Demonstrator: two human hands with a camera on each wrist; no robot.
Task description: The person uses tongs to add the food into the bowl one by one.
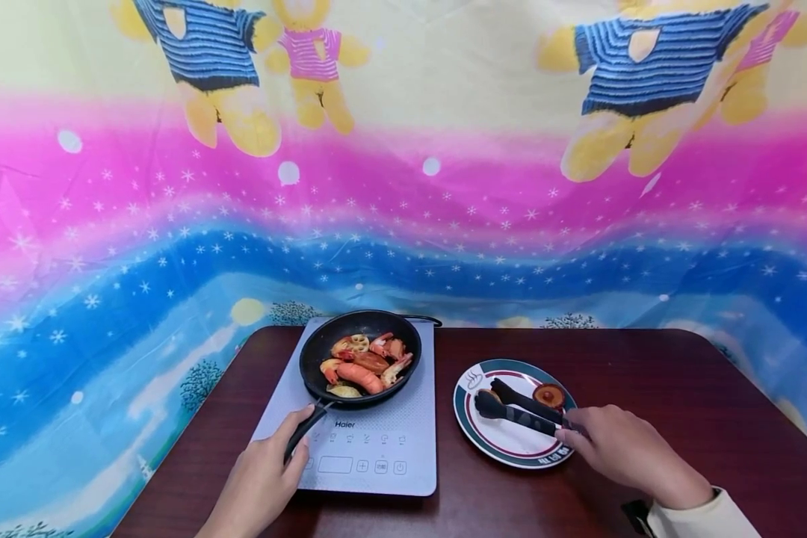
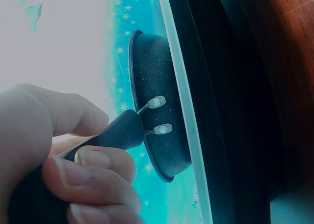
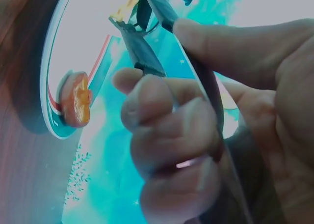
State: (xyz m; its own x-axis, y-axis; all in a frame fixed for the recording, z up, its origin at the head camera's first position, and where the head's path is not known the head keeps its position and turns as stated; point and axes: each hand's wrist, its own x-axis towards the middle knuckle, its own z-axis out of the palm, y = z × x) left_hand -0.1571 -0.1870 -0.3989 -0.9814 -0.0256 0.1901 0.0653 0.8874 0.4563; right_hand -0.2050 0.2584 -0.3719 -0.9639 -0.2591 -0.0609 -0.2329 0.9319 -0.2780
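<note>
My left hand [image 1: 262, 471] grips the black handle [image 2: 115, 131] of a frying pan [image 1: 332, 329] that sits on the white induction cooker [image 1: 420, 418]. Inside the pan lie a large shrimp [image 1: 359, 376], a lotus root slice [image 1: 359, 343] and several other food pieces. On the right, my right hand [image 1: 619, 444] holds black-tipped tongs [image 1: 521, 420] low over a plate [image 1: 474, 433]. A yellowish food piece [image 3: 128, 5] is at the tongs' tips, partly hidden by them. A round brown food piece [image 1: 548, 395] rests near the plate's far right rim.
The cooker and plate stand side by side on a dark red-brown wooden table [image 1: 632, 366]. A black cord [image 1: 425, 320] runs behind the cooker. A printed cloth backdrop [image 1: 403, 187] hangs directly behind the table's far edge.
</note>
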